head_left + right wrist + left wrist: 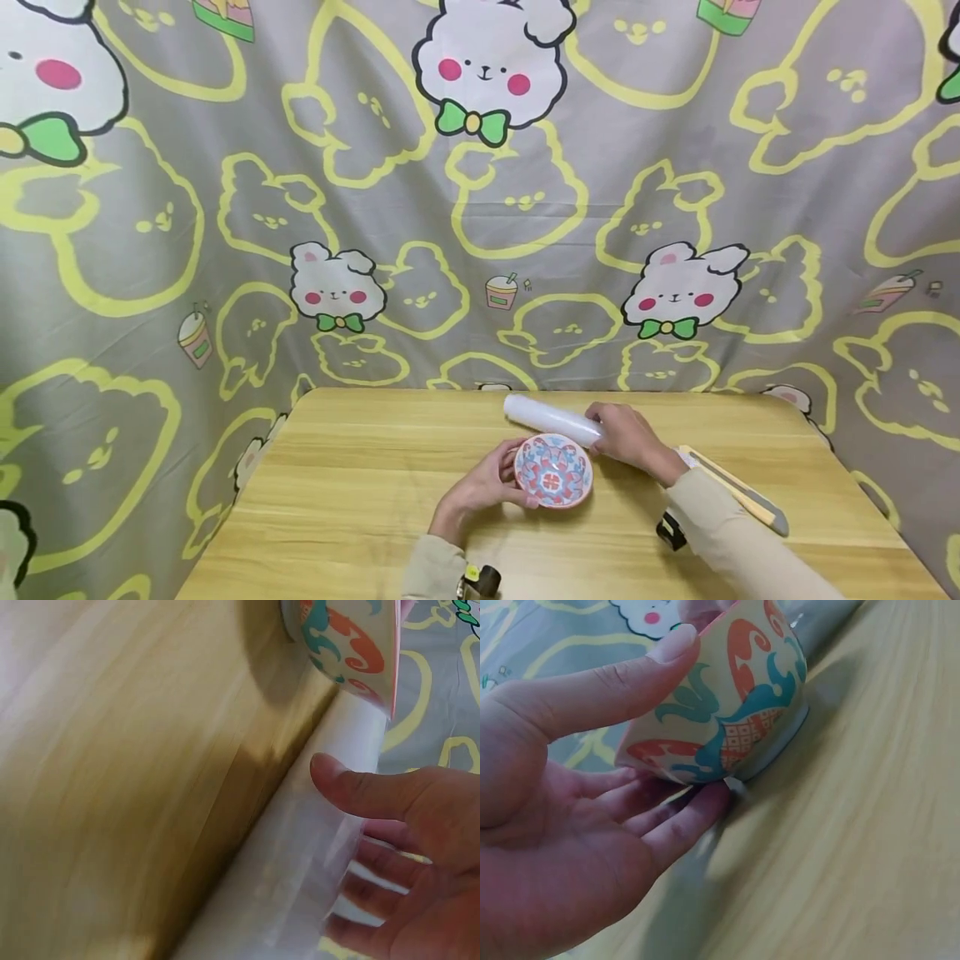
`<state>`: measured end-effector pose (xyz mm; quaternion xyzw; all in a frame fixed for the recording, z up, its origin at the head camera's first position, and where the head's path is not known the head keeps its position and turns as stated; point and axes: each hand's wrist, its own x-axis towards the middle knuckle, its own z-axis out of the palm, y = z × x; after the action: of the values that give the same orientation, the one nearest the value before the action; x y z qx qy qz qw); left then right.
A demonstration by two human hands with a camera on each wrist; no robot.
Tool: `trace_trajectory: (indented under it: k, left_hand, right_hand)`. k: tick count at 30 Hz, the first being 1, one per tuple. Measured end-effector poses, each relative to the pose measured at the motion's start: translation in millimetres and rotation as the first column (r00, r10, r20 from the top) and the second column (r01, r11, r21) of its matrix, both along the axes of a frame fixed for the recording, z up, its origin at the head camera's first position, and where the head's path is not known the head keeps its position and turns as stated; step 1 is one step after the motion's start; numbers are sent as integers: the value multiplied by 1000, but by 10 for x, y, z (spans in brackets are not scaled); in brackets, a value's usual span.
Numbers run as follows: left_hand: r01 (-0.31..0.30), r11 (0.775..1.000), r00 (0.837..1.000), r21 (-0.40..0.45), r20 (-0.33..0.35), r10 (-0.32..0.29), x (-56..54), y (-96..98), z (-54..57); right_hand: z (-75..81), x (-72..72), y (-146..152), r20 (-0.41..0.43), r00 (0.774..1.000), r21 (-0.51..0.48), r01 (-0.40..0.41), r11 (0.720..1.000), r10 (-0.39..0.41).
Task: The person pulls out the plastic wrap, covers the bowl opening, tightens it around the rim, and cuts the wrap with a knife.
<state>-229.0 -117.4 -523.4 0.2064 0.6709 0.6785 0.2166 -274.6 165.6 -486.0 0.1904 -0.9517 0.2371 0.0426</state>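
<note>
In the head view my left hand holds a small bowl with a red and blue pattern inside. The left wrist view shows the thumb against the rim of the bowl and fingers on its underside. Whether its foot touches the table I cannot tell. Just behind the bowl lies a roll of clear plastic film. My right hand grips that roll near its right end. In the right wrist view the thumb rests on the roll, with the fingers curled behind it.
A long yellow and grey object lies on the wooden table, partly hidden by the right sleeve. A grey patterned curtain hangs behind and beside the table.
</note>
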Motion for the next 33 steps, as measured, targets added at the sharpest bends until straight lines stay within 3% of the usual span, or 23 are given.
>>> trace_trajectory:
  k: [14,22,26,28,29,30,31,32,33]
  left_hand:
    - [110,980,991,168,53,-120,-55,68,-132]
    - [143,966,984,215,76,-163,-77,41,-119]
    - [131,970,986,204,70,-148,-101,56,-106]
    - [65,987,996,146,55,-74,-92,45,-63]
    - [1,994,999,111,49,-7,-87,36,-25]
    - [-70,996,998,58,-2,70,-91,28,19]
    - [-150,989,986,9,-73,150,-105,24,65]
    - [-234,971,962,-45,-156,225,-126,21,114]
    - [-321,942,923,-101,-258,286,-158,25,164]
  right_hand:
    - [-177,-166,-151,-149,984,-37,-102,994,96]
    - [-167,-247,-192,-152,975,-30,-167,985,161]
    - [-87,-240,-97,-136,973,-67,-196,978,186]
    - [-44,-221,2,-120,979,-96,-179,979,168]
    - [-24,-210,62,-115,981,-105,-167,980,154]
    - [-7,-202,122,-105,985,-114,-150,982,138]
    - [3,-196,178,-105,986,-116,-139,983,127]
    - [3,-194,224,-113,986,-120,-135,984,122]
    - [-4,-193,264,-122,985,-123,-136,983,121]
